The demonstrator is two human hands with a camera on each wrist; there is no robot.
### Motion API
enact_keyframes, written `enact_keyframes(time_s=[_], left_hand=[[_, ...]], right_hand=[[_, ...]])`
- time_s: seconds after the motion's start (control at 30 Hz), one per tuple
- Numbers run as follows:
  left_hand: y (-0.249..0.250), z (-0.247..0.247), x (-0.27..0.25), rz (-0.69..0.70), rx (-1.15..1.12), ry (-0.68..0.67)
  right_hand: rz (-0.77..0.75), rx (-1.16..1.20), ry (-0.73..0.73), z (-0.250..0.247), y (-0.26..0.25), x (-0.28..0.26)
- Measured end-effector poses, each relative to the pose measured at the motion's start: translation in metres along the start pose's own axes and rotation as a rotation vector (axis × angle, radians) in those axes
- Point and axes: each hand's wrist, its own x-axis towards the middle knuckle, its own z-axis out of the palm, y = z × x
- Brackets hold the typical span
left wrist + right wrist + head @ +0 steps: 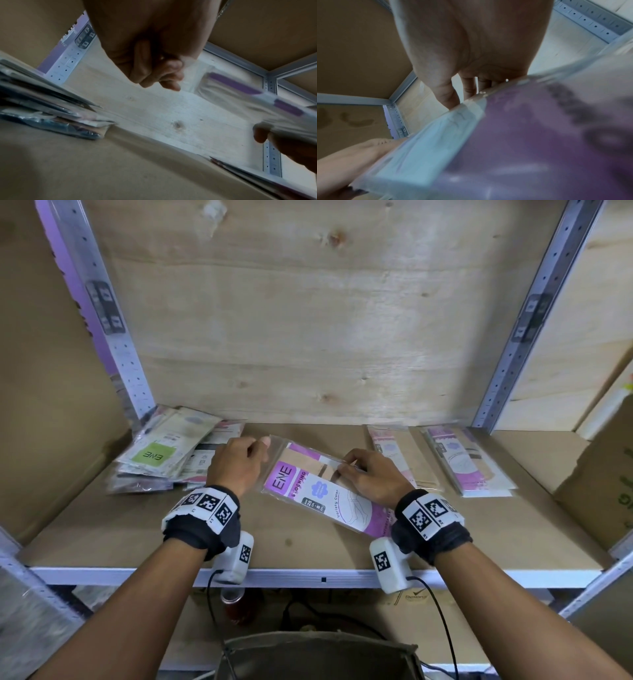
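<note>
L hand [236, 463], R hand [373, 479] round pkt [308, 491]

front strip of the shelf board [120, 535] is bare, easy way in from the edge. left is clogged by a sloppy packet pile [161, 453], middle by the stocking packet [308, 487], right by an inner packet stack [399, 460], an outer packet stack [469, 463] and a cardboard box [603, 474]. plywood back panel [291, 337] shuts the rear, lots of headroom though.
</note>
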Motion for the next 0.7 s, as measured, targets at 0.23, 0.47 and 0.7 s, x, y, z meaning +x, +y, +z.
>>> enact_keyframes(time_s=[0.23, 0.47, 0.7], left_hand=[[0.004, -0.001, 0.004, 0.004, -0.299, 0.038], [0.012, -0.003, 0.003, -0.102, -0.648, 0.008], [0.025, -0.007, -0.004, -0.363, -1.132, -0.016]], right_hand=[[-0.023, 0.065, -0.028, -0.002, 0.002, -0.001], [-0.073, 0.147, -0.038, -0.001, 0.004, 0.0], [-0.117, 0.237, -0.047, 0.002, 0.004, 0.0]])
